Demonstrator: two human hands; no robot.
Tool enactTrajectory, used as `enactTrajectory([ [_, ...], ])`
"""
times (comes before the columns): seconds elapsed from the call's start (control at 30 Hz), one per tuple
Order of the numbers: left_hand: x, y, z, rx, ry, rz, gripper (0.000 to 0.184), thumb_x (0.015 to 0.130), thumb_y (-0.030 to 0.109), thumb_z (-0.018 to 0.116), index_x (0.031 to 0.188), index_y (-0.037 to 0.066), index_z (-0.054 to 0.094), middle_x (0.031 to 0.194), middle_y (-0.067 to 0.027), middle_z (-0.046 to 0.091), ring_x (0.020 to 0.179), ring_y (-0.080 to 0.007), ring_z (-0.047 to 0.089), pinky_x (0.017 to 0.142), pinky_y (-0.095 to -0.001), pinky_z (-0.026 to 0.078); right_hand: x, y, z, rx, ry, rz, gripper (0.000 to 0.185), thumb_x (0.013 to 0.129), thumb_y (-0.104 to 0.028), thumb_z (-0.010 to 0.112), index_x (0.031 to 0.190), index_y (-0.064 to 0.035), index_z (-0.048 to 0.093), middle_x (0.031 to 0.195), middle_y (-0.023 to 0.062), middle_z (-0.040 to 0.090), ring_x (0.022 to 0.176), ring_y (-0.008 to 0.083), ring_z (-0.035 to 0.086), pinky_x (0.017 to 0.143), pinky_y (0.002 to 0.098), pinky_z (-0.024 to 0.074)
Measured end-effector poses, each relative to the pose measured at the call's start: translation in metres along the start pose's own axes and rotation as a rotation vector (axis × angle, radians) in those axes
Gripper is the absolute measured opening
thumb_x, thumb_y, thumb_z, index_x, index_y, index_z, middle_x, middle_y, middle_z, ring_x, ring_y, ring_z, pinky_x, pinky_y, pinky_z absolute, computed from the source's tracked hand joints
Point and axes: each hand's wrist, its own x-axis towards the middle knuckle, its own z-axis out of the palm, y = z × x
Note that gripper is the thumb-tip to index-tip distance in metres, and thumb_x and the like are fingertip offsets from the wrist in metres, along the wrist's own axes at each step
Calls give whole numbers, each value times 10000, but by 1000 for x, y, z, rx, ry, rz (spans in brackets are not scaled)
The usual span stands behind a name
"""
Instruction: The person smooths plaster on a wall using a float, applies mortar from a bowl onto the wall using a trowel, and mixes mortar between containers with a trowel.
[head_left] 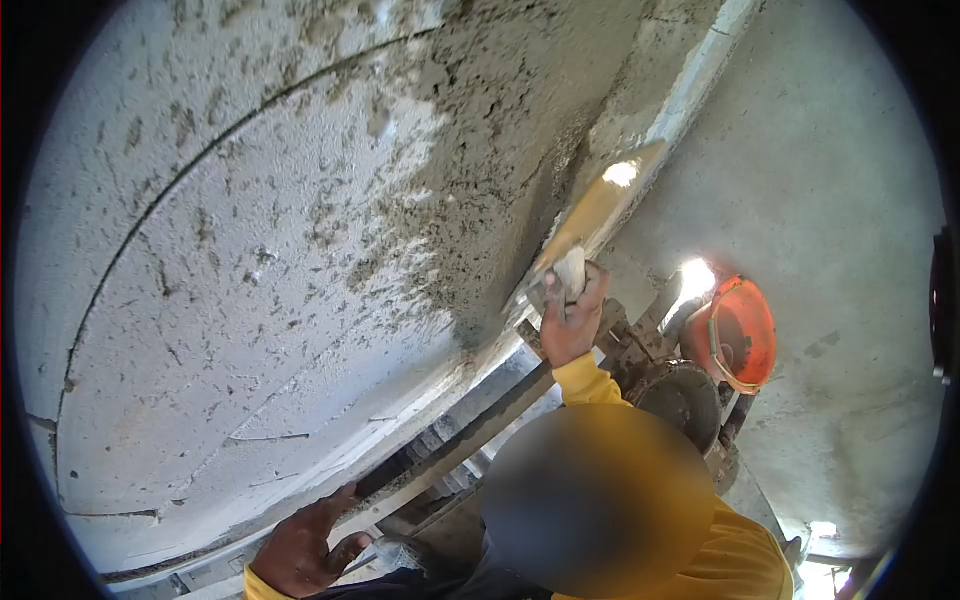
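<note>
My right hand [572, 318], in a yellow sleeve, is closed around the pale handle of a long plastering float [598, 208]. The float's blade lies along the edge between the rough grey plastered wall [480, 150] and a smooth grey surface, with bright glare near its far end. My left hand [305, 548] is low at the left, thumb and fingers apart, beside the lower edge of the wall. No tool shows in it, though its fingertips are partly hard to make out.
An orange bucket [752, 335] and a dark round container [682, 400] stand right of my right hand. Long boards [455, 450] run below the wall. A blurred patch [598, 502] hides the lower middle. Smooth grey concrete [830, 200] spans the right side.
</note>
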Motion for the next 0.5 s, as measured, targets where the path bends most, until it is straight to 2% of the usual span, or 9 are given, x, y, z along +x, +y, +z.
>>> enactTrajectory([
  [0.1, -6, -6, -1, 12, -2, -14, 658, 916, 236, 732, 1432, -62, 453, 1154, -236, 691, 1046, -365, 692, 906, -396, 548, -10, 42, 20, 73, -53, -5, 379, 961, -225, 668, 1207, 16, 509, 1051, 179, 561, 943, 316, 630, 705, 404, 535],
  [0.13, -7, -5, -3, 2, -14, -37, 660, 917, 234, 731, 1435, -62, 450, 1156, -238, 690, 1052, -367, 691, 910, -398, 546, -19, 29, 24, -30, -88, 53, 401, 958, -245, 670, 1201, 26, 503, 1043, 198, 581, 922, 320, 639, 754, 395, 527],
  [0.17, -5, -4, -5, -4, -25, -58, 663, 917, 232, 731, 1438, -62, 446, 1158, -240, 688, 1057, -369, 689, 914, -401, 545, -44, 55, 41, -95, -57, 4, 408, 957, -262, 667, 1189, 33, 505, 1037, 205, 599, 912, 318, 645, 792, 384, 518],
  [0.23, 1, -2, -8, 7, -19, -104, 669, 915, 232, 732, 1441, -64, 442, 1159, -244, 687, 1072, -371, 685, 923, -404, 542, -82, 72, 56, 34, -101, 187, 382, 951, -226, 675, 1178, 30, 505, 1034, 188, 601, 908, 307, 643, 808, 374, 515],
  [0.33, 6, 2, -9, 4, -12, -132, 679, 915, 242, 732, 1443, -67, 438, 1164, -247, 685, 1089, -374, 681, 930, -408, 539, -94, 80, 59, 179, -119, 268, 350, 944, -186, 683, 1164, 24, 511, 1025, 171, 605, 896, 311, 644, 817, 374, 513],
  [0.43, 4, -6, -8, -30, -28, -156, 700, 906, 256, 739, 1450, -62, 433, 1165, -245, 686, 1083, -383, 678, 953, -417, 525, -38, 33, 39, 79, -12, 58, 333, 920, -127, 698, 1159, 19, 517, 1020, 163, 603, 915, 293, 637, 821, 358, 505],
  [0.47, 3, -6, -8, -82, -31, -190, 682, 917, 295, 719, 1447, -37, 447, 1162, -242, 687, 1078, -383, 676, 955, -422, 522, -18, 6, 32, 146, -5, 130, 346, 930, -156, 681, 1177, 25, 520, 1019, 171, 604, 949, 333, 635, 830, 385, 508],
  [0.5, 2, -6, -7, -129, -27, -217, 666, 928, 335, 699, 1444, -13, 461, 1160, -239, 688, 1073, -384, 674, 956, -428, 519, -18, 12, 29, 28, -11, 58, 359, 933, -178, 682, 1183, 23, 521, 1025, 184, 602, 941, 349, 629, 824, 406, 506],
])
